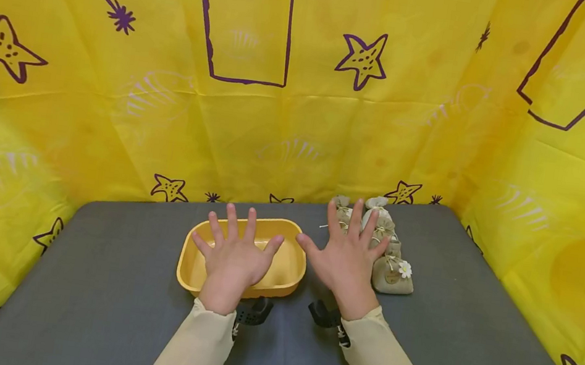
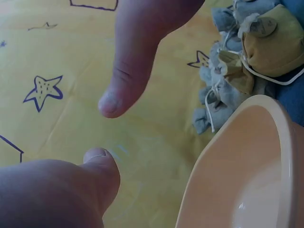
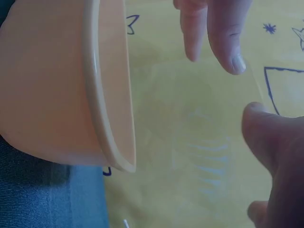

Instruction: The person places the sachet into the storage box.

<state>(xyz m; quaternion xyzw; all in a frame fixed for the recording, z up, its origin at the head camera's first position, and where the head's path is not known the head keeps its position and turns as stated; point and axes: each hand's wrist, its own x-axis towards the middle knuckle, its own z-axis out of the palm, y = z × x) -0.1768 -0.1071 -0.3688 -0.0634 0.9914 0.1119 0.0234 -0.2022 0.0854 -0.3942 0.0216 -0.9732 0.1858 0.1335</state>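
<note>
and both hands are up, left hand (image 1: 238, 260) near the yellow plastic tub (image 1: 286, 269) at centre, right hand (image 1: 343, 261) near the drawstring pouches (image 1: 387, 228) to its right; all fingers spread, nothing held; seemingly a ready pose, so any pickup calls for lowering and curling them.

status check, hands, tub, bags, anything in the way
Left hand holds nothing; right hand likewise. Tub on table, left of bags. Hands partly hide both in head view; no other obstruction seen.

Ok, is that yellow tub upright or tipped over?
Upright: in the head view, the yellow tub sits on the gray table with its open top facing up, its inside showing past the left hand.
</note>
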